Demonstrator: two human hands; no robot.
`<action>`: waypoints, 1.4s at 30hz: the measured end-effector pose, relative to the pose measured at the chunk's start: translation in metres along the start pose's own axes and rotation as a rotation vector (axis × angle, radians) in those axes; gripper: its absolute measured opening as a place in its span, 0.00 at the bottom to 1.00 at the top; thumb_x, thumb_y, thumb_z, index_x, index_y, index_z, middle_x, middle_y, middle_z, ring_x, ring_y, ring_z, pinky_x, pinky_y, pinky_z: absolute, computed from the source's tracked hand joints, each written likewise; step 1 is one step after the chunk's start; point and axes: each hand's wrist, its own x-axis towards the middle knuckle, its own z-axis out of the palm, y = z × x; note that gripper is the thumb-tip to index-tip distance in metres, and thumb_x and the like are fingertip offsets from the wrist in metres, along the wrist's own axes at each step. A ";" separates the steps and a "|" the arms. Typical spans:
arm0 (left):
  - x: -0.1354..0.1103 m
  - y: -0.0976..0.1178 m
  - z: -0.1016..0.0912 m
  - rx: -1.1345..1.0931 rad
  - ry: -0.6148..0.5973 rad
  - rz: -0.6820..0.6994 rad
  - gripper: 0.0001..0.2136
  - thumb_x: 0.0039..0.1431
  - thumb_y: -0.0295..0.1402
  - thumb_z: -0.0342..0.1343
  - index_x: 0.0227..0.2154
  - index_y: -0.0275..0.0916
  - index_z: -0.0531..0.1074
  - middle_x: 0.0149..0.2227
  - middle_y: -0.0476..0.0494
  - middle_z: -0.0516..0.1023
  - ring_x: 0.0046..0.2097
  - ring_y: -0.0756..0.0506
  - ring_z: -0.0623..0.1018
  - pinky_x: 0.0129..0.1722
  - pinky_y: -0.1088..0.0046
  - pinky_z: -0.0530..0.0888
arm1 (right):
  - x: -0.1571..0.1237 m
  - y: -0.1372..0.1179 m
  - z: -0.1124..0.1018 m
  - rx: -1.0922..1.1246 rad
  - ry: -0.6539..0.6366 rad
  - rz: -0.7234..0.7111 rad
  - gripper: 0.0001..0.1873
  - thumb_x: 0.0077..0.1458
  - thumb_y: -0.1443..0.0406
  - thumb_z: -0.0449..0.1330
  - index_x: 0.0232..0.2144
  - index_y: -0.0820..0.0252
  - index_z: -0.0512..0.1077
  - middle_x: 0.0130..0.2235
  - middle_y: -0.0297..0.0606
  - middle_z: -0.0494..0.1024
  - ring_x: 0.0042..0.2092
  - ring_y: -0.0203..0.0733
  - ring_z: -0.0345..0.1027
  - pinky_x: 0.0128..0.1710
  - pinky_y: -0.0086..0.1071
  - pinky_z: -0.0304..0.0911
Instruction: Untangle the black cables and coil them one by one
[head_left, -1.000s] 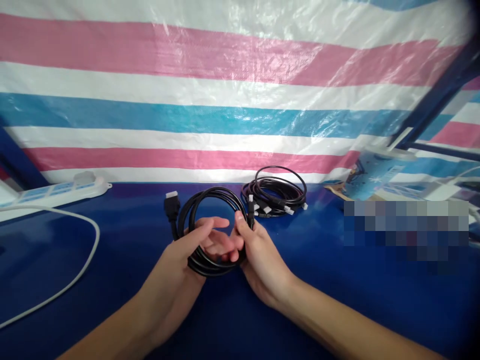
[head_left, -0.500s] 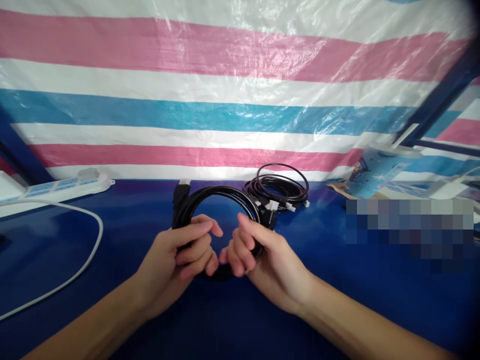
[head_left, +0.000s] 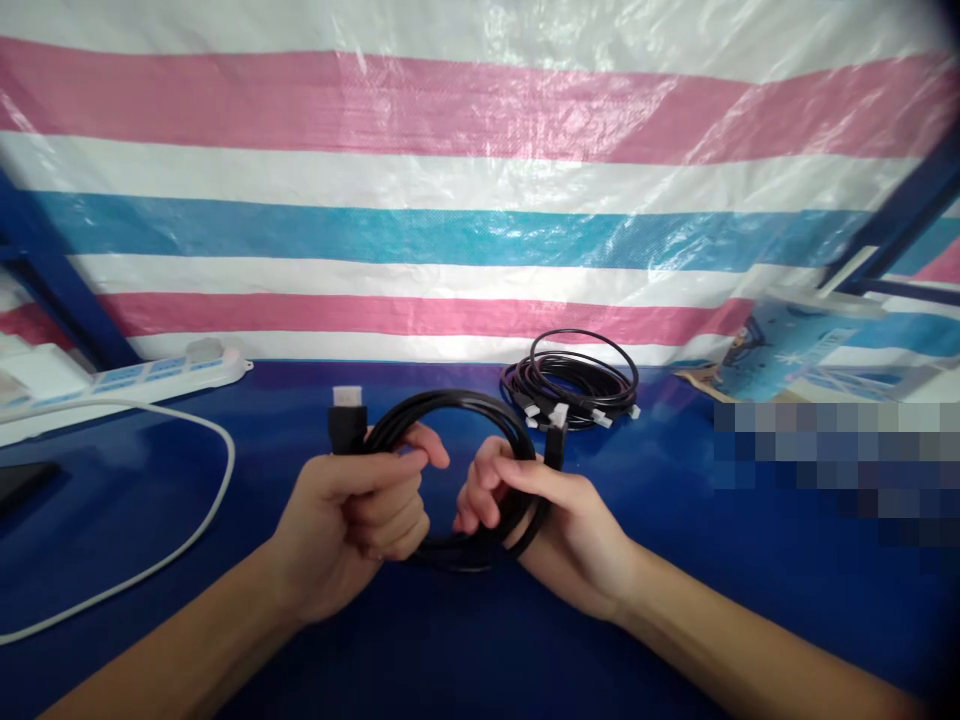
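In the head view, a coiled black cable [head_left: 450, 400] spans the gap between the two hands, its ring facing the wearer and its widest line running hand to hand. Neither hand is nearer: both touch it, one at each side. The left hand [head_left: 349, 515] has its fingers curled tight around the ring's left side, thumb laid across the top. The right hand [head_left: 566, 530] grips the right side more loosely, thumb over the strands and fingers bent through the opening; how firmly those fingertips press is hard to tell behind the cable. One plug [head_left: 348, 420] points away beyond the left thumb, the other plug [head_left: 556, 435] beyond the right. The ring appears to be held above the blue table [head_left: 450, 660], with a pile of black cables [head_left: 574, 378] farther back, to the right.
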 end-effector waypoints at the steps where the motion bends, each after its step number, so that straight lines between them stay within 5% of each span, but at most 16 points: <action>1: 0.000 0.001 0.000 -0.012 0.014 0.044 0.06 0.52 0.27 0.53 0.25 0.37 0.75 0.13 0.59 0.39 0.16 0.57 0.44 0.16 0.81 0.53 | -0.001 0.001 0.002 0.006 -0.010 -0.009 0.08 0.49 0.62 0.62 0.28 0.61 0.71 0.25 0.33 0.72 0.32 0.36 0.68 0.38 0.31 0.60; 5: 0.001 -0.004 -0.002 -0.068 -0.090 0.000 0.07 0.51 0.26 0.53 0.25 0.38 0.75 0.12 0.59 0.39 0.15 0.57 0.44 0.16 0.81 0.53 | -0.006 0.000 0.008 -0.027 -0.018 -0.044 0.06 0.53 0.62 0.61 0.31 0.61 0.72 0.19 0.29 0.70 0.26 0.32 0.66 0.40 0.31 0.61; 8: 0.003 -0.017 -0.009 -0.148 -0.268 -0.127 0.08 0.50 0.25 0.51 0.24 0.38 0.76 0.10 0.59 0.40 0.13 0.57 0.44 0.15 0.81 0.54 | -0.010 -0.003 0.009 -0.030 -0.021 -0.003 0.13 0.57 0.59 0.58 0.25 0.61 0.70 0.11 0.22 0.57 0.14 0.26 0.49 0.25 0.24 0.61; 11: 0.005 -0.025 -0.013 -0.187 -0.326 -0.170 0.10 0.48 0.24 0.49 0.22 0.36 0.76 0.10 0.59 0.40 0.12 0.57 0.45 0.17 0.80 0.60 | -0.011 -0.007 0.006 -0.046 -0.096 0.113 0.22 0.58 0.53 0.56 0.18 0.61 0.66 0.09 0.20 0.51 0.12 0.24 0.39 0.13 0.20 0.49; 16: 0.015 -0.023 -0.008 0.083 -0.149 -0.198 0.12 0.55 0.25 0.47 0.28 0.35 0.76 0.08 0.57 0.52 0.13 0.55 0.61 0.29 0.76 0.70 | -0.004 -0.009 -0.003 -0.146 -0.112 0.114 0.29 0.57 0.49 0.55 0.13 0.60 0.59 0.07 0.21 0.50 0.09 0.24 0.39 0.11 0.21 0.49; 20: 0.017 -0.015 0.001 0.222 0.098 -0.074 0.07 0.58 0.32 0.52 0.32 0.37 0.75 0.10 0.61 0.47 0.13 0.57 0.49 0.20 0.79 0.64 | 0.003 -0.006 -0.004 -0.213 -0.026 0.014 0.26 0.56 0.53 0.58 0.13 0.61 0.61 0.08 0.22 0.53 0.11 0.25 0.46 0.18 0.24 0.57; 23: 0.010 -0.009 0.007 0.214 0.125 -0.048 0.07 0.56 0.36 0.55 0.29 0.38 0.74 0.11 0.62 0.41 0.14 0.58 0.44 0.15 0.81 0.57 | 0.005 -0.004 -0.004 -0.236 0.035 -0.012 0.21 0.55 0.57 0.60 0.15 0.62 0.65 0.10 0.24 0.59 0.13 0.26 0.52 0.26 0.28 0.63; 27: 0.001 -0.008 0.009 0.157 0.012 -0.128 0.11 0.58 0.39 0.54 0.26 0.38 0.74 0.11 0.60 0.42 0.15 0.58 0.45 0.17 0.81 0.55 | 0.006 -0.003 -0.005 -0.228 0.078 0.021 0.18 0.56 0.58 0.59 0.19 0.62 0.67 0.11 0.25 0.61 0.14 0.27 0.54 0.26 0.28 0.63; 34: -0.007 -0.014 0.004 0.151 -0.412 -0.229 0.16 0.57 0.39 0.52 0.20 0.35 0.76 0.09 0.56 0.47 0.14 0.55 0.51 0.18 0.74 0.54 | -0.003 -0.004 -0.001 -0.204 0.048 0.136 0.16 0.52 0.59 0.60 0.19 0.62 0.67 0.10 0.19 0.50 0.12 0.24 0.39 0.17 0.25 0.55; 36: -0.008 -0.016 0.007 0.188 -0.442 -0.239 0.17 0.57 0.40 0.52 0.20 0.34 0.76 0.09 0.55 0.49 0.14 0.54 0.53 0.19 0.74 0.55 | -0.002 -0.005 -0.002 -0.215 0.064 0.142 0.15 0.51 0.60 0.60 0.18 0.62 0.66 0.10 0.19 0.49 0.12 0.24 0.37 0.16 0.24 0.53; 38: -0.003 -0.019 0.010 0.206 -0.293 -0.176 0.16 0.58 0.41 0.51 0.23 0.35 0.75 0.10 0.57 0.48 0.14 0.55 0.53 0.20 0.75 0.58 | 0.000 -0.005 -0.004 -0.232 0.113 0.103 0.15 0.53 0.60 0.59 0.18 0.61 0.66 0.10 0.19 0.49 0.12 0.24 0.37 0.16 0.24 0.53; 42: 0.018 -0.024 0.001 0.309 0.252 0.061 0.10 0.57 0.40 0.55 0.32 0.38 0.70 0.13 0.62 0.47 0.14 0.57 0.50 0.19 0.77 0.64 | 0.005 -0.001 -0.005 -0.282 0.164 0.046 0.15 0.56 0.59 0.58 0.21 0.60 0.66 0.10 0.21 0.57 0.13 0.26 0.47 0.24 0.28 0.61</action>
